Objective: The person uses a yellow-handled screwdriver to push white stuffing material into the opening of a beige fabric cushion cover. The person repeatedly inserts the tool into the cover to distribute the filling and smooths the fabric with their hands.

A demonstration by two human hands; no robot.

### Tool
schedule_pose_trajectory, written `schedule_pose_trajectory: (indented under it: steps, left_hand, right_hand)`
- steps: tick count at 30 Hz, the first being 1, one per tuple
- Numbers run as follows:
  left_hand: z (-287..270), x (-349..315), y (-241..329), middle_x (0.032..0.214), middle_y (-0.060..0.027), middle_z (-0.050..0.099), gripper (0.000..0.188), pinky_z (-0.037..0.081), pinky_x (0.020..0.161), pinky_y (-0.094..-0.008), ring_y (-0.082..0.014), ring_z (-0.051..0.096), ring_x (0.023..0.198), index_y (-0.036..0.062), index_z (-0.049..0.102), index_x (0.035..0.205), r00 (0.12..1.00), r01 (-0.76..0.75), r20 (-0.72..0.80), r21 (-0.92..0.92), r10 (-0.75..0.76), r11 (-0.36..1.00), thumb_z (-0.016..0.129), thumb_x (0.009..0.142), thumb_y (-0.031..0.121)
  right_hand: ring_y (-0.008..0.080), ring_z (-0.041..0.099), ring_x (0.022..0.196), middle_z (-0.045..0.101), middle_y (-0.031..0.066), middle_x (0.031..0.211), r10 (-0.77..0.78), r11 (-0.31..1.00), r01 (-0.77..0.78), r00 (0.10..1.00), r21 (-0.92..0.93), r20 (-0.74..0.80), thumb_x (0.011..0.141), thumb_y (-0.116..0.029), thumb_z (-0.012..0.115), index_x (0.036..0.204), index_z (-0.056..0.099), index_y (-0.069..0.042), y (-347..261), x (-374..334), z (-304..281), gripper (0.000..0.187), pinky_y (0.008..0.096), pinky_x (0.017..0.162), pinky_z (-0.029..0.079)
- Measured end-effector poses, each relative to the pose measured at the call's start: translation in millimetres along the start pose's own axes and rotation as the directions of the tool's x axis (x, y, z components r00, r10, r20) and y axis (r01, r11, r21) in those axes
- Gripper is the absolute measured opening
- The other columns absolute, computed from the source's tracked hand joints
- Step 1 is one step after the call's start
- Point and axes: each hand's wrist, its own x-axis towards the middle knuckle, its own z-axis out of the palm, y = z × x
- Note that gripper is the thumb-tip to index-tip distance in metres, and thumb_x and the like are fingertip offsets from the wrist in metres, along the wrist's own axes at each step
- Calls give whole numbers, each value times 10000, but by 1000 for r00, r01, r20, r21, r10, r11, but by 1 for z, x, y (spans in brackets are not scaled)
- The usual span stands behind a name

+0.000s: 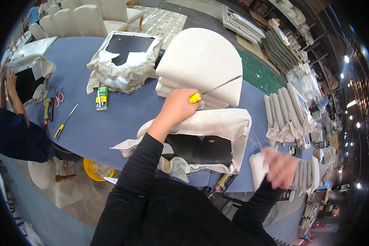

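Observation:
Wrapped in the fist of my left hand [178,107] is a screwdriver [217,87] with a yellow handle. Its long metal shaft points up to the right, over a stack of beige upholstered panels [203,57]. That hand rests on the far edge of a beige fabric-covered chair piece [233,119], whose black base [199,148] faces up. Loose fabric and white padding [177,166] bunch at its near left corner. My right hand [279,167] is off to the right of this piece, smeared by motion. Whether its fingers hold anything does not show.
Another fabric-covered piece [127,47] lies farther back on the blue table [82,123]. A co-worker's hands [11,82] touch a similar piece at left. A second screwdriver [66,121], scissors [59,98], a green-yellow box [102,99] and a staple gun [222,181] lie around.

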Motion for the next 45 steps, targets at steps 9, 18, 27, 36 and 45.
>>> schedule_pose_trajectory:
  steps: [9, 18, 27, 36, 45]
  left_hand:
    - [-1, -7, 9, 889, -196, 749, 238, 541, 760, -462, -437, 705, 850, 49, 747, 993, 991, -99, 87, -85, 106, 991, 812, 913, 264]
    - [-27, -63, 24, 787, -146, 722, 168, 532, 681, -336, -257, 713, 697, 16, 730, 949, 995, -27, 94, -170, 43, 985, 842, 898, 131]
    - [-41, -94, 10, 770, -26, 687, 164, 486, 650, -275, -84, 583, 695, -2, 728, 985, 789, 26, -596, -213, -151, 977, 825, 963, 128]
    - [-48, -148, 50, 828, -3, 727, 123, 500, 679, -264, -59, 614, 754, -17, 759, 1035, 925, -5, -328, -515, -192, 857, 798, 967, 78]
    - [-26, -127, 84, 901, -84, 784, 237, 546, 719, -303, -129, 714, 787, 11, 734, 1107, 945, -60, -325, -294, -40, 954, 858, 924, 95]
  right_hand:
    - [382, 704, 1147, 770, 196, 1121, -130, 510, -424, 822, -748, -554, 893, -587, 814, 1054, 753, 12, -1, -23, 12, 623, 517, 1070, 511]
    - [462, 592, 1376, 598, 163, 1442, 40, 539, 9, 999, -842, 36, 739, -138, 877, 1261, 741, -141, 46, 11, 58, 539, 611, 1145, 491]
    - [290, 757, 884, 764, 65, 936, 36, 633, -9, 999, -774, 18, 762, -59, 839, 866, 785, -57, 52, 80, 64, 117, 385, 792, 604]
    - [93, 505, 717, 588, 20, 746, 308, 795, -424, 898, -433, -314, 976, -144, 788, 754, 638, 1, 78, 111, 54, 305, 284, 654, 361]
    - [145, 619, 833, 663, 54, 876, 291, 844, -322, 947, -430, -139, 886, -77, 804, 815, 651, 7, 89, 129, 75, 188, 298, 768, 469]
